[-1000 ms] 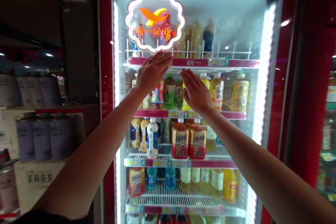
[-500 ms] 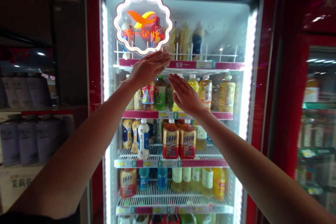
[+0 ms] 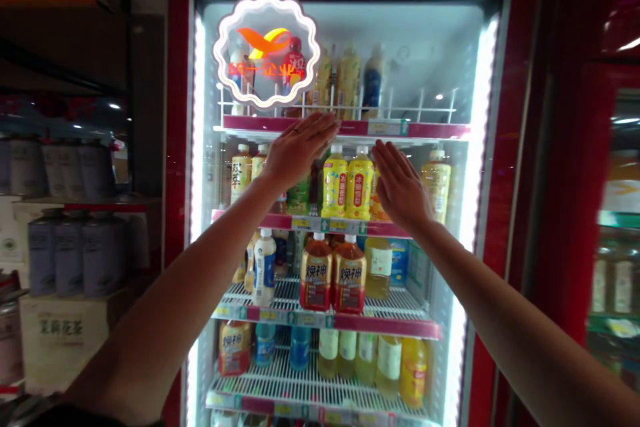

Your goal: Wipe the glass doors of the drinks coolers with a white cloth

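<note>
Both arms reach up in front of a lit drinks fridge (image 3: 520,147). My left hand (image 3: 303,147) holds nothing; its fingers are stretched out and point up and right, just under the top shelf's red strip. My right hand (image 3: 400,183) is also flat and empty, fingers pointing up and left. A gap lies between the hands, and in it show two yellow drink bottles (image 3: 335,181) on the second shelf. Part of a green-labelled bottle (image 3: 299,195) is hidden by my left hand. Whether either hand touches the glass I cannot tell.
A glowing scalloped sign (image 3: 316,57) is at the fridge's upper left. Lower shelves hold red-brown bottles (image 3: 316,273), a white-and-blue bottle (image 3: 265,270) and several pale green ones. Purple canisters (image 3: 103,257) stand on shelving at left. Another red fridge (image 3: 607,147) is at right.
Both hands have shifted right across the fridge and the gap between them is wider. The two yellow bottles now show between them. The view has shifted slightly.
</note>
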A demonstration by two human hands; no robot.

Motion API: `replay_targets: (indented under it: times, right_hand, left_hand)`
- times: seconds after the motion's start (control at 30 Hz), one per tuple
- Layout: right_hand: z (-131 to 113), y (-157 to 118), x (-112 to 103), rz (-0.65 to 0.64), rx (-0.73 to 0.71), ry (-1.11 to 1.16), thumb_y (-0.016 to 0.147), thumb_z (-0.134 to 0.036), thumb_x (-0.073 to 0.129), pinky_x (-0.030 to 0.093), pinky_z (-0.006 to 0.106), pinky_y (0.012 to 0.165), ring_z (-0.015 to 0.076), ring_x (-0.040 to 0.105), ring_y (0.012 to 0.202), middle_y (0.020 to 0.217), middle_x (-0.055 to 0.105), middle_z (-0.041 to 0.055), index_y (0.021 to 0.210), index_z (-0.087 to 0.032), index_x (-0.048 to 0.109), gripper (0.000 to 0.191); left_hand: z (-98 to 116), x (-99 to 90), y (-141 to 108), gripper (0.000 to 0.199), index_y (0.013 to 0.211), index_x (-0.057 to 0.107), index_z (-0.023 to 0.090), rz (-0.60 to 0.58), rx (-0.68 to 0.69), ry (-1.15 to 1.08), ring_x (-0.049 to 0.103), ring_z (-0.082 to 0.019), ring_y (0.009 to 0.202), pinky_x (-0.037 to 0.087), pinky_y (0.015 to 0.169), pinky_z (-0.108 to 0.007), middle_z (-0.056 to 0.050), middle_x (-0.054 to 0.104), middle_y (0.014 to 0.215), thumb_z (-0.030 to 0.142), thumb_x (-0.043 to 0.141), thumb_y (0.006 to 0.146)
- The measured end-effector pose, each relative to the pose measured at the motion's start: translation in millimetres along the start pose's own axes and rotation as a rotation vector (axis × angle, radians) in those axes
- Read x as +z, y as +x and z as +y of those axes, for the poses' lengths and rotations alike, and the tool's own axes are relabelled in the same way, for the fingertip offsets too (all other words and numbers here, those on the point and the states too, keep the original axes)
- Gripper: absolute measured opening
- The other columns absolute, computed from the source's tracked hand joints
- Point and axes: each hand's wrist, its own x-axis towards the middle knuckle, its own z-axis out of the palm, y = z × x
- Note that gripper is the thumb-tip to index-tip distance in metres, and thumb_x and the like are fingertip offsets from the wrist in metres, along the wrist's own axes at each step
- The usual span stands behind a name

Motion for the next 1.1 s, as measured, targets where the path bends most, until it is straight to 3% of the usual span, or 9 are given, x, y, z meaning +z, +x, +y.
replay_targets:
  times: [0.1, 0.2, 0.33, 0.47, 0.57, 0.67, 0.8, 0.93, 1.1]
  right_hand:
    - [-2.9, -1.6, 1.1, 0.011, -0.005, -0.005, 0.106, -0.016, 0.041, 0.037, 0.065, 0.135, 0.0315, 0.031, 0.166, 0.180, 0.031, 0.0011, 0.176, -0.037, 0.000, 0.084]
    - [-3.9, -2.7, 0.5, 0.003, -0.007, 0.003, 0.107, -0.016, 0.041, 0.036, 0.064, 0.135, 0.0322, 0.031, 0.165, 0.180, 0.031, 0.0008, 0.175, -0.037, -0.004, 0.085]
    - [-2.7, -2.7, -1.2, -0.017, -0.002, 0.022, 0.107, -0.017, 0.040, 0.036, 0.064, 0.136, 0.0323, 0.031, 0.165, 0.180, 0.031, -0.0008, 0.173, -0.039, -0.010, 0.086]
    - [-3.1, -2.7, -1.4, -0.019, -0.010, 0.029, 0.107, -0.015, 0.040, 0.035, 0.064, 0.136, 0.0325, 0.031, 0.165, 0.180, 0.030, -0.0002, 0.172, -0.039, -0.015, 0.089]
    - [-3.1, -3.0, 0.2, -0.016, -0.008, 0.043, 0.107, -0.015, 0.041, 0.035, 0.063, 0.137, 0.0330, 0.031, 0.165, 0.180, 0.031, 0.0015, 0.173, -0.037, -0.012, 0.088]
    - [0.5, -3.5, 0.2, -0.003, -0.040, 0.061, 0.107, -0.015, 0.041, 0.035, 0.061, 0.137, 0.0320, 0.031, 0.166, 0.179, 0.034, 0.0049, 0.176, -0.032, -0.005, 0.085]
    - [14.1, -8.4, -11.6, -0.034, -0.147, 0.068, 0.106, -0.013, 0.044, 0.038, 0.056, 0.136, 0.0287, 0.034, 0.165, 0.176, 0.040, 0.0097, 0.177, -0.026, 0.009, 0.080]
    - [38.0, -21.4, -34.9, -0.075, -0.204, 0.039, 0.105, -0.012, 0.048, 0.040, 0.056, 0.134, 0.0270, 0.037, 0.164, 0.174, 0.045, 0.0057, 0.177, -0.031, 0.012, 0.083]
    - [75.9, -42.8, -54.5, -0.054, -0.157, -0.012, 0.104, -0.013, 0.050, 0.037, 0.060, 0.135, 0.0303, 0.035, 0.165, 0.177, 0.039, 0.0060, 0.177, -0.029, 0.018, 0.081]
  left_hand:
    - [-6.6, 8.9, 17.7, 0.054, 0.161, 0.052, 0.038, 0.131, -0.139, 0.012, 0.040, -0.027, 0.163, 0.042, 0.134, -0.051, 0.010, 0.058, 0.165, 0.027, 0.042, 0.109]
    - [14.8, 27.0, 21.8, 0.057, 0.165, 0.046, 0.037, 0.197, -0.196, 0.019, 0.037, -0.028, 0.165, 0.040, 0.135, -0.052, 0.009, 0.057, 0.166, 0.027, 0.042, 0.110]
    - [46.1, 31.3, 10.7, 0.060, 0.166, 0.045, 0.040, 0.031, -0.005, 0.002, 0.046, -0.023, 0.160, 0.041, 0.135, -0.053, 0.004, 0.058, 0.166, 0.021, 0.044, 0.109]
    - [32.7, 11.2, 14.1, 0.053, 0.160, 0.053, 0.040, -0.118, 0.096, -0.025, 0.048, -0.021, 0.159, 0.043, 0.134, -0.049, 0.005, 0.059, 0.165, 0.025, 0.047, 0.110]
    - [14.2, 8.1, 29.1, 0.053, 0.158, 0.055, 0.043, 0.000, -0.042, -0.039, 0.047, -0.021, 0.159, 0.044, 0.133, -0.048, 0.006, 0.059, 0.164, 0.024, 0.046, 0.110]
    - [18.0, 24.5, 39.4, 0.057, 0.162, 0.051, 0.041, 0.148, -0.155, -0.044, 0.043, -0.024, 0.162, 0.040, 0.135, -0.052, 0.004, 0.059, 0.164, 0.021, 0.047, 0.109]
    - [49.9, 47.2, 33.3, 0.057, 0.162, 0.053, 0.034, 0.113, -0.071, -0.063, 0.047, -0.026, 0.160, 0.040, 0.134, -0.051, -0.001, 0.061, 0.164, 0.017, 0.047, 0.108]
    - [60.4, 41.7, 26.2, 0.053, 0.156, 0.060, 0.036, 0.014, 0.075, -0.061, 0.053, -0.023, 0.155, 0.048, 0.130, -0.048, 0.002, 0.065, 0.160, 0.017, 0.047, 0.109]
    - [45.5, 36.2, 47.5, 0.053, 0.157, 0.059, 0.033, 0.109, -0.125, -0.006, 0.050, -0.025, 0.157, 0.050, 0.127, -0.047, 0.000, 0.062, 0.162, 0.018, 0.050, 0.107]
